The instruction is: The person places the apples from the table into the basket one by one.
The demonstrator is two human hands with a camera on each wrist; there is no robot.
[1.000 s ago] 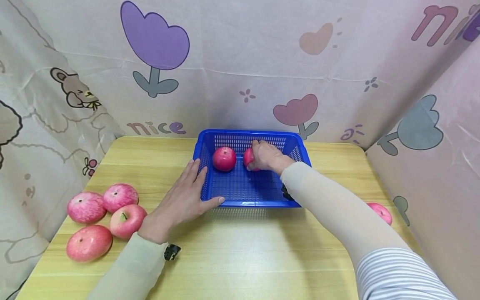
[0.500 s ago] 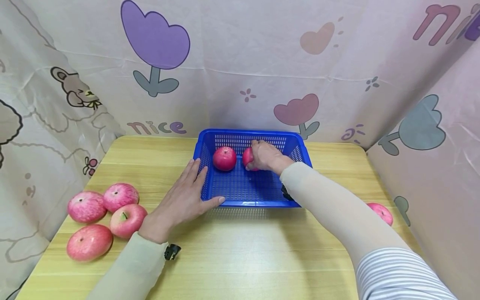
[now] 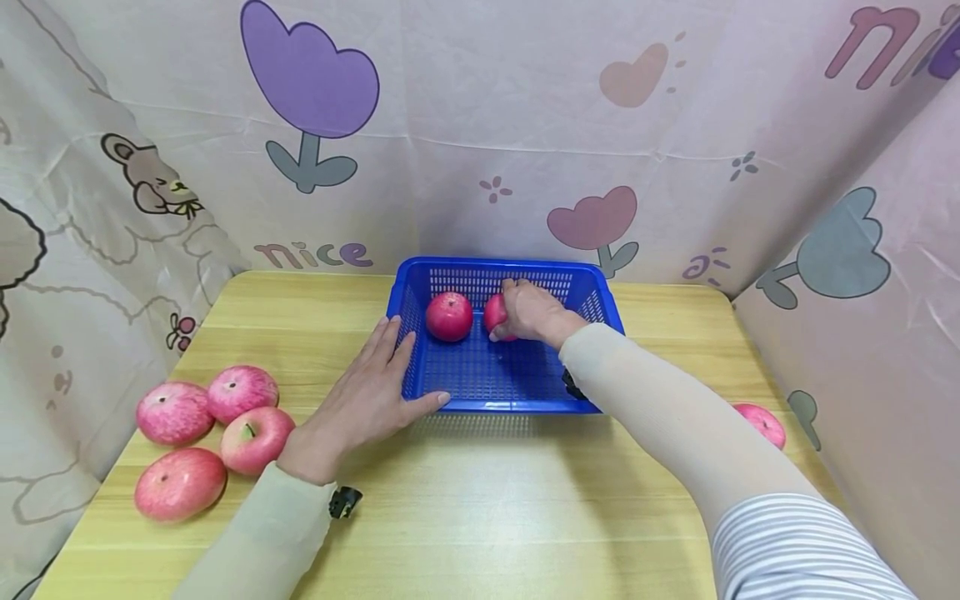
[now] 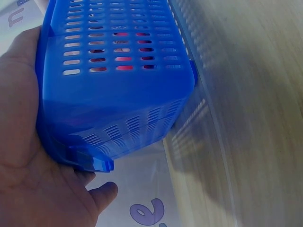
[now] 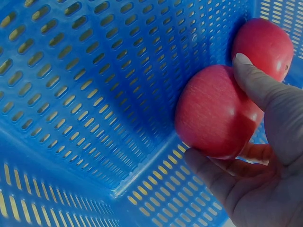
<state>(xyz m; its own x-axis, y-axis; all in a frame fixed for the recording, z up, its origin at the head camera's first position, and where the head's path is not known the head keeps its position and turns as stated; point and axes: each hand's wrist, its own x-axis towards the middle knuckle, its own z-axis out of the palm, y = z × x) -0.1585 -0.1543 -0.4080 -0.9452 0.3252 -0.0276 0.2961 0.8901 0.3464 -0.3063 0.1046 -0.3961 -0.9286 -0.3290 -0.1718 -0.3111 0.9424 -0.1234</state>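
Inside the blue plastic basket [image 3: 495,407], my right hand [image 3: 536,312] grips a red apple [image 5: 215,113] between thumb and curled fingers. A second red apple [image 3: 449,317] sits to its left in the basket. My left hand [image 3: 360,400] rests along the basket's left rim, fingers straight and thumb stretched over the front corner. The left wrist view shows that palm [image 4: 28,142] against the rim, with the basket's slotted side wall [image 4: 109,90] beside it. Red of an apple shows through the slots.
On the wooden table [image 3: 480,517], several apples [image 3: 176,486] are grouped at the left, close to my left forearm. A lone apple [image 3: 761,426] lies at the right, partly behind my right forearm. A printed curtain [image 3: 465,125] hangs right behind the basket.
The apple in my right hand has shifted very slightly left within the basket. My left hand stays on the rim, and the other apples have not moved.
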